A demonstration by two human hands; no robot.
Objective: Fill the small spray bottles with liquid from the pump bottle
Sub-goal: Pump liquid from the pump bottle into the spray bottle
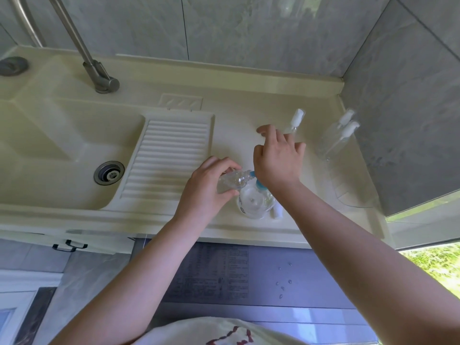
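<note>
Spray bottle [230, 182] lies tilted, mouth rightward against pump bottle [256, 201] spout.

Setting: domestic laundry or wash corner of a home. Evidence was as follows. One cream moulded sink unit [174, 78] with a deep basin [49, 150] and metal drain [109, 172]. A ribbed washboard [166, 158] was formed into the unit beside the basin, with a moulded soap recess [181, 102] behind it. One brushed-metal tap [100, 79] hung over the basin. Walls were faced in large grey marbled tiles [249, 28], meeting at a corner on the right. A window edge [423, 207] at lower right gave onto green foliage [438, 265]. A cabinet front with a black handle [69, 246] sat below the unit.
</note>
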